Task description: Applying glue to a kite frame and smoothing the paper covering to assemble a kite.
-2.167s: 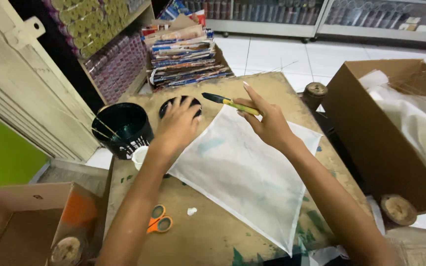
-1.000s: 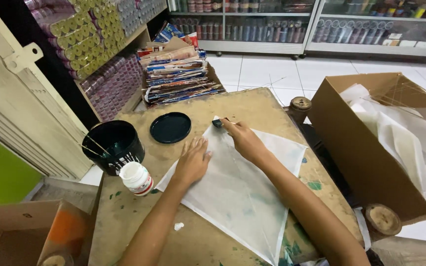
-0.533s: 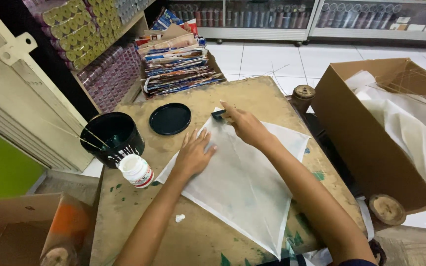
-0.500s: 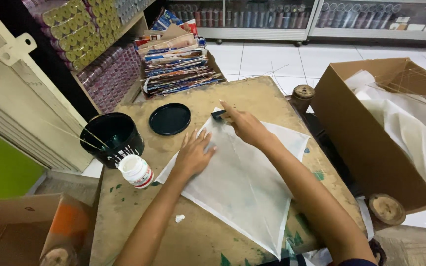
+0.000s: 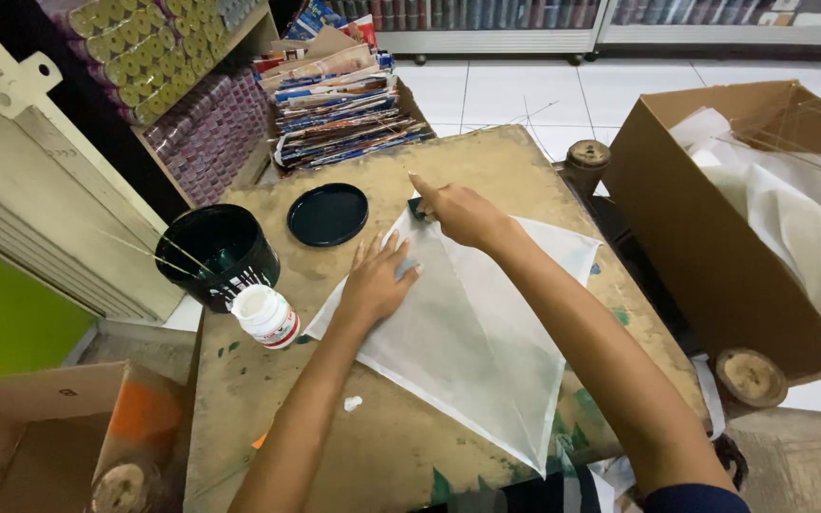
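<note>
A white, diamond-shaped sheet of thin paper point(image 5: 472, 342) lies flat on the stained wooden table point(image 5: 268, 399). My left hand point(image 5: 375, 278) rests palm down on the sheet's left part, fingers spread. My right hand point(image 5: 460, 211) is at the sheet's far corner, closed around a small dark thing, probably a brush, that is mostly hidden under the fingers. A black round lid point(image 5: 328, 214) lies just left of that corner.
A black tub point(image 5: 218, 254) with thin sticks and a white bottle point(image 5: 266, 315) stand at the table's left. Stacked magazines point(image 5: 339, 95) lie beyond the table. A cardboard box point(image 5: 753, 218) of white sheets stands right, another box point(image 5: 40, 437) lower left.
My right hand moved from holding a brush above the sheet to pressing at its far corner. The view shifted, and the scissors at the table's near left dropped from sight.
</note>
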